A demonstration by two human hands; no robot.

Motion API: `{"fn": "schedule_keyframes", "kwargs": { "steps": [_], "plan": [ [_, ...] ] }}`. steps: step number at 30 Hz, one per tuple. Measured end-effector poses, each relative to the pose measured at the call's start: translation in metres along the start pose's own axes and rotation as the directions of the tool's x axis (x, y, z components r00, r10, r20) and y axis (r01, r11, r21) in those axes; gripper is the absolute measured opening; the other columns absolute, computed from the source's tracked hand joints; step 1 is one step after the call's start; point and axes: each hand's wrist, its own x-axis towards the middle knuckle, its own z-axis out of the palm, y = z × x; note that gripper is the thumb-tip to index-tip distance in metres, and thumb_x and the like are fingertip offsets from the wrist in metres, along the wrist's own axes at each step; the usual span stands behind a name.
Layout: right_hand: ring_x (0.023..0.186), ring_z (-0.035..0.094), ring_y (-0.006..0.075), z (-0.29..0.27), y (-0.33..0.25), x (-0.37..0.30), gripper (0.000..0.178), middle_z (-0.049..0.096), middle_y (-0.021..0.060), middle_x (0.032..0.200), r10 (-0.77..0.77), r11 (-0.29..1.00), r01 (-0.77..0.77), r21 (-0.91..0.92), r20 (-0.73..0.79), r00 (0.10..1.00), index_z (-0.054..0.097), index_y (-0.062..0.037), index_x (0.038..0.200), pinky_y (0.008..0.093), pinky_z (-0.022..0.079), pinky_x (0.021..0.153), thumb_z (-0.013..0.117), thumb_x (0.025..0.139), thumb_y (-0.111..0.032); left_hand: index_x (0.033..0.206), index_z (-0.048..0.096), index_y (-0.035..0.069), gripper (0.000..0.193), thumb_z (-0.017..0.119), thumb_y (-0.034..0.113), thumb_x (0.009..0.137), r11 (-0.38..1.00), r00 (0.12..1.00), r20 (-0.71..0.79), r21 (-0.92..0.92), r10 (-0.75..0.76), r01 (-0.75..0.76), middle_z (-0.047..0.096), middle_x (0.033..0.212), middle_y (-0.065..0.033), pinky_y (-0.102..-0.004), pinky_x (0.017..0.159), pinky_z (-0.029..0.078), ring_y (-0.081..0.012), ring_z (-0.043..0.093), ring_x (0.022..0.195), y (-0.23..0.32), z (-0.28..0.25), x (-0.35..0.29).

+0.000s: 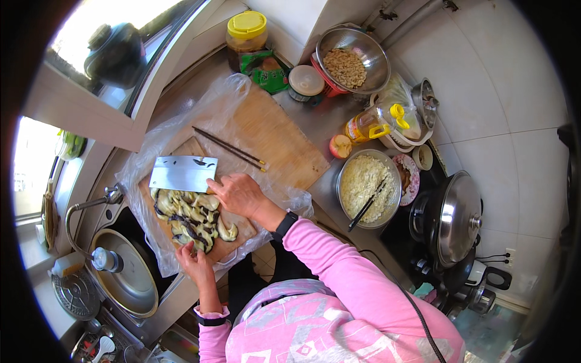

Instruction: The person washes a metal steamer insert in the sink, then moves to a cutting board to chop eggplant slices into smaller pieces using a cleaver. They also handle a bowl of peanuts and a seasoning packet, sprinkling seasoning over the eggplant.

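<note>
A heap of cut pale strips with dark skin, which look like eggplant [193, 216], lies on a wooden chopping board [229, 247]. My right hand [239, 193] is closed at the near right corner of a cleaver [181, 173]; the handle is mostly hidden under the fingers. The broad blade lies flat along the far edge of the heap. My left hand [195, 264] is at the board's near edge, its fingers apart and the tips at the lower end of the strips. Clear plastic sheeting [142, 181] spreads around and under the board.
Dark chopsticks [230, 148] lie on a larger wooden board [272, 139] behind. To the right stand a bowl of pale crumbly food [363, 184], an oil bottle [369, 124], a cut apple [340, 146] and a lidded pan [458, 218]. A sink basin [130, 284] is at left.
</note>
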Motion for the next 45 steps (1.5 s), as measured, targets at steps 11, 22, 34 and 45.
{"fn": "schedule_keyframes", "kwargs": {
  "steps": [11, 22, 34, 45],
  "plan": [
    [0.084, 0.058, 0.0259, 0.029, 0.058, 0.045, 0.010, 0.062, 0.0074, 0.077, -0.024, 0.999, 0.032, 0.044, -0.169, 0.985, 0.065, -0.0145, 0.079, 0.0404, 0.046, 0.075, 0.055, 0.081, -0.015, 0.103, 0.062, -0.002, 0.028, 0.055, -0.006, 0.076, 0.997, 0.996, -0.034, 0.006, -0.082, 0.082, 0.049, 0.114, -0.0111, -0.0311, 0.083, 0.047, -0.0238, 0.054, 0.101, -0.011, 0.007, -0.001],
    [0.084, 0.054, 0.0240, 0.039, 0.043, 0.050, 0.007, 0.058, 0.0047, 0.075, -0.008, 0.991, -0.028, -0.128, -0.271, 0.963, 0.061, -0.0112, 0.083, 0.0389, 0.042, 0.078, 0.057, 0.080, -0.016, 0.101, 0.063, -0.002, 0.027, 0.059, -0.008, 0.074, 0.994, 0.994, 0.025, -0.008, -0.107, 0.108, 0.050, 0.109, -0.0102, -0.0326, 0.083, 0.047, -0.0236, 0.056, 0.096, -0.019, 0.005, 0.011],
    [0.086, 0.054, 0.0263, 0.010, 0.005, 0.013, 0.019, 0.060, 0.0064, 0.081, 0.127, 0.990, -0.138, -0.001, -0.383, 0.915, 0.068, -0.0095, 0.095, 0.0415, 0.041, 0.078, 0.062, 0.077, -0.010, 0.096, 0.066, 0.000, 0.024, 0.061, -0.004, 0.073, 0.999, 1.000, 0.021, -0.041, 0.004, -0.004, 0.053, 0.104, -0.0127, -0.0344, 0.084, 0.046, -0.0281, 0.054, 0.100, -0.029, 0.000, 0.008],
    [0.087, 0.052, 0.0247, 0.059, 0.000, 0.003, 0.014, 0.056, 0.0060, 0.080, 0.313, 0.922, -0.375, -0.097, -0.382, 0.869, 0.064, -0.0141, 0.092, 0.0418, 0.040, 0.075, 0.055, 0.081, -0.015, 0.096, 0.063, -0.002, 0.021, 0.058, -0.009, 0.077, 0.996, 0.995, 0.095, -0.089, 0.009, 0.000, 0.051, 0.108, -0.0107, -0.0292, 0.081, 0.048, -0.0222, 0.056, 0.096, -0.030, -0.006, 0.010]
  ]
}}
